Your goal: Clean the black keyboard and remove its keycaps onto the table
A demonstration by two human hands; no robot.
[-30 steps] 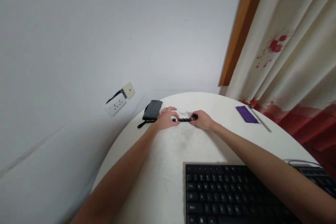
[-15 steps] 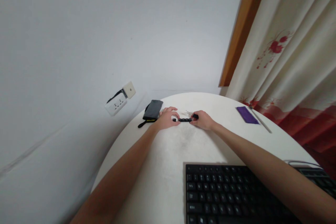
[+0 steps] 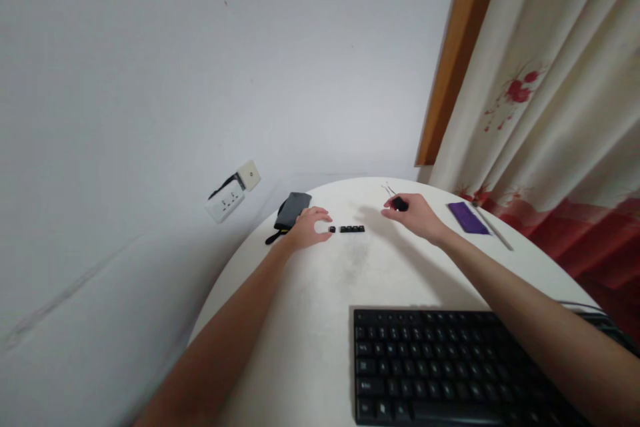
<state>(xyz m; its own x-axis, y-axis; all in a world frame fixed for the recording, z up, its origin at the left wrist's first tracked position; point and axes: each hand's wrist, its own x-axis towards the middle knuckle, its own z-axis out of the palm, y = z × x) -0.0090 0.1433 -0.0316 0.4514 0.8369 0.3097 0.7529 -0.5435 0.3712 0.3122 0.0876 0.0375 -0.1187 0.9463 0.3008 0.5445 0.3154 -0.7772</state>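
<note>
A black keyboard, its near edge cut off, is lying at 6 o'clock on the round white counter. The left hand is resting loosely curled, gripping nothing, beside a short row of square black keycaps. At 1 o'clock the right hand is pinching a small black puller with thin wire prongs, partly hidden in its grip.

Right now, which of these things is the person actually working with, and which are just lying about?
In use: small black tool in the right hand; row of black keycaps by the left hand; likely the black keyboard.
Lying about: grey pouch, purple card, thin rod, wall socket.
</note>
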